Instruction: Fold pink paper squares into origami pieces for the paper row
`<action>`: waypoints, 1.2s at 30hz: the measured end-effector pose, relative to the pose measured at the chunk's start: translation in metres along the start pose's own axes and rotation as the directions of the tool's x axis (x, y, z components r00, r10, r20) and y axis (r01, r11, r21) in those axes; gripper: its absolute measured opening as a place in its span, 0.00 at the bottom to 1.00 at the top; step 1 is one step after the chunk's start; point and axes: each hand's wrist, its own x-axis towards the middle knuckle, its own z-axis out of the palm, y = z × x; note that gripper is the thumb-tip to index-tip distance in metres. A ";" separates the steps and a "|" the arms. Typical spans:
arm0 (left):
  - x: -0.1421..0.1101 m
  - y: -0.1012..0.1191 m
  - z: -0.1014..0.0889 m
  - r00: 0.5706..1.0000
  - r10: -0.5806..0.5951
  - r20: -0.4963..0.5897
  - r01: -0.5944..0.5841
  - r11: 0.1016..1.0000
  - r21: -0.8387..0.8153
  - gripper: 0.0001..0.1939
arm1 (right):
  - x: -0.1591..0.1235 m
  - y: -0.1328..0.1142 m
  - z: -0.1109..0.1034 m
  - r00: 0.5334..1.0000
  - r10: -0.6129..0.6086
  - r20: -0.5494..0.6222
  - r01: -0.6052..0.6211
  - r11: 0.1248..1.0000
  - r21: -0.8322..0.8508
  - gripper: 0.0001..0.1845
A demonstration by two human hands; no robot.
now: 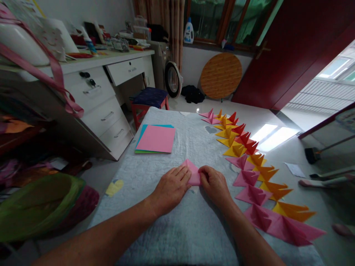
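A partly folded pink origami paper (pixel 196 178) lies on the cloth-covered table, its peak pointing away from me. My left hand (pixel 174 184) rests flat over its left side, fingers stretched out. At the right corner, my right hand (pixel 214 181) pinches the paper's edge between thumb and curled fingers. Beyond my left hand sits a stack of square origami paper (pixel 156 139), pink on top with blue and green sheets showing at the edges. Rows of folded paper cranes (pixel 254 195) in pink, yellow, orange and red run along the table's right side.
A pale blue quilted cloth (pixel 177 229) covers the table. On the left stand a white desk with drawers (pixel 104 107) and a green-lined bin (pixel 41 207). A red stool (pixel 149 99) stands past the far left corner. A round wooden board (pixel 221 75) leans on the back wall.
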 end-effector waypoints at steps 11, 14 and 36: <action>0.001 -0.002 0.002 0.997 -0.043 0.058 0.041 0.999 0.033 0.24 | 0.000 0.000 0.001 1.000 0.005 -0.025 -0.005 1.000 -0.004 0.13; 0.002 -0.002 0.002 0.997 -0.041 0.063 0.039 0.999 0.035 0.24 | 0.000 0.001 0.001 1.000 0.006 -0.028 -0.006 1.000 0.000 0.13; 0.001 -0.002 0.005 0.997 -0.064 0.044 0.060 0.996 0.072 0.25 | -0.001 0.002 0.002 0.997 -0.044 -0.070 0.047 0.998 0.045 0.12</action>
